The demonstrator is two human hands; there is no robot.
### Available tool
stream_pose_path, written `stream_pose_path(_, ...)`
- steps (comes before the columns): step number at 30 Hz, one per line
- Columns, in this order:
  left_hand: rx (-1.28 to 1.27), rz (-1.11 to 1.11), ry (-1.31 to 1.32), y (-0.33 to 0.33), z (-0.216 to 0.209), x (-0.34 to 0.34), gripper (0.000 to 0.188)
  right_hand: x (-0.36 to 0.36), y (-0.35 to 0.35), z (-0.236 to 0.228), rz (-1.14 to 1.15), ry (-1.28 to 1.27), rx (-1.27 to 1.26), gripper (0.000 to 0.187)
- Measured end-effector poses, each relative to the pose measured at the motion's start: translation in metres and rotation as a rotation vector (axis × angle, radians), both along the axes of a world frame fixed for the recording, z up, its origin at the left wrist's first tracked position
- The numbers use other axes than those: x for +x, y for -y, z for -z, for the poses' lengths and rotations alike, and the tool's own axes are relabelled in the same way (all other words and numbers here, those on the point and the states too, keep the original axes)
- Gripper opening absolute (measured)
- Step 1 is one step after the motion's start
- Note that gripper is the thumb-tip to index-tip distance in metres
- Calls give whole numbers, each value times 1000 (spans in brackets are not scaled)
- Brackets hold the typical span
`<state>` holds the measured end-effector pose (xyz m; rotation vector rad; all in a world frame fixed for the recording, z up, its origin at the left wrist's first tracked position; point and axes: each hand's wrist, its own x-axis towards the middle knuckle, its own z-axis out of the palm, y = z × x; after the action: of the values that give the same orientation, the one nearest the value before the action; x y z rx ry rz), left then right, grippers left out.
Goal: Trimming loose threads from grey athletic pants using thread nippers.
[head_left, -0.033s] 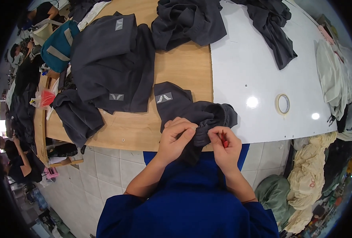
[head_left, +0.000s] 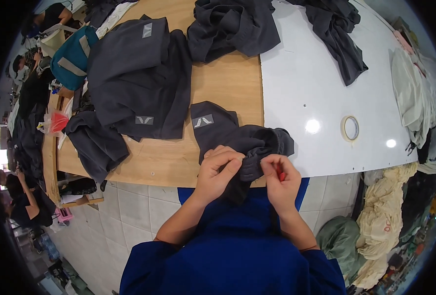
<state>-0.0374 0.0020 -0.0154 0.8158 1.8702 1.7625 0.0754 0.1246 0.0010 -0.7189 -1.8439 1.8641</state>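
Note:
A dark grey garment [head_left: 222,129] with a gathered elastic edge lies bunched over the table's front edge, a shiny light patch on its left part. My left hand [head_left: 218,173] is closed, pinching the gathered cloth between thumb and fingers. Just right of it, my right hand [head_left: 282,187] is closed beside the elastic edge, thumb and forefinger pressed together. Tucked in its curled fingers is a small red tool [head_left: 282,176], mostly hidden, so its kind does not show. Whether those fingertips also hold a thread is too small to tell.
Dark grey garments [head_left: 134,83] lie stacked at left, with others bunched behind and far right. A tape roll [head_left: 349,129] sits on the white board [head_left: 296,93]. Cream cloth [head_left: 382,211] hangs at right. Beyond a teal bag [head_left: 73,59], people are at the far left.
My right hand has shifted slightly right, away from the gathered edge, and less of the red tool shows. My left hand and the garment stay in place.

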Motion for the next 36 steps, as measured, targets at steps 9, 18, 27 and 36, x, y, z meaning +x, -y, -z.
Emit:
stream_pose_path(9,162,-51,160,-2,5,3,17,11,-11,13,-371,-422,425,13)
stream_pose_path(18,-153,115,-84,10,5,-1,17,15,-30,31,-177,65,571,41)
stream_pose_path(27,-198,166,-798,14,29,12,51,32,-49,38,-253,91,664,33)
stream_pose_path(36,-294,258,-739,17,27,7,46,34,-54,35,-485,223,366,21)
